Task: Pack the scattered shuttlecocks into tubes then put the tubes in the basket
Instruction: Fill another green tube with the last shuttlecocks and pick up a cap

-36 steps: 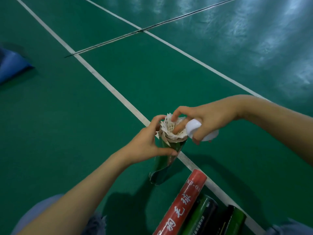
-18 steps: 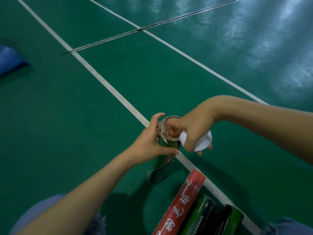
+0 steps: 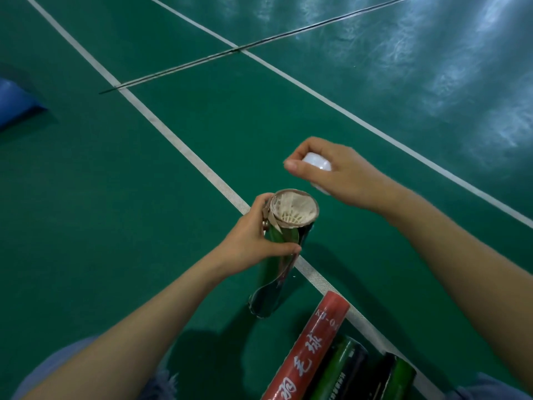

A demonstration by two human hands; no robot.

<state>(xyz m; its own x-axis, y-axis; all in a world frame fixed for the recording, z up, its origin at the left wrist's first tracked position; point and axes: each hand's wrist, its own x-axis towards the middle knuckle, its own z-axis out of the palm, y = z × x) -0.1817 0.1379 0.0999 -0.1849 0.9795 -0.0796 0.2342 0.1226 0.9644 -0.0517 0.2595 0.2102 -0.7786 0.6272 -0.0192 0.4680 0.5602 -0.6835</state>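
Observation:
A green and black tube (image 3: 274,272) stands upright on the court floor, its mouth open toward me. My left hand (image 3: 253,241) grips it just below the rim. A white feather shuttlecock (image 3: 294,210) sits inside the top of the tube, below the rim. My right hand (image 3: 331,174) hovers up and to the right of the tube mouth, apart from it, fingers curled round a white tube cap (image 3: 317,163).
Three more tubes lie side by side at the lower right: a red one (image 3: 308,350) with white characters and two green and black ones (image 3: 337,370) (image 3: 395,379). White court lines (image 3: 173,137) cross the green floor. A blue object (image 3: 14,105) lies at the left edge.
My right hand pushed the shuttlecock down into the tube, then lifted away up and to the right with the white cap in it. The left hand kept its hold on the tube.

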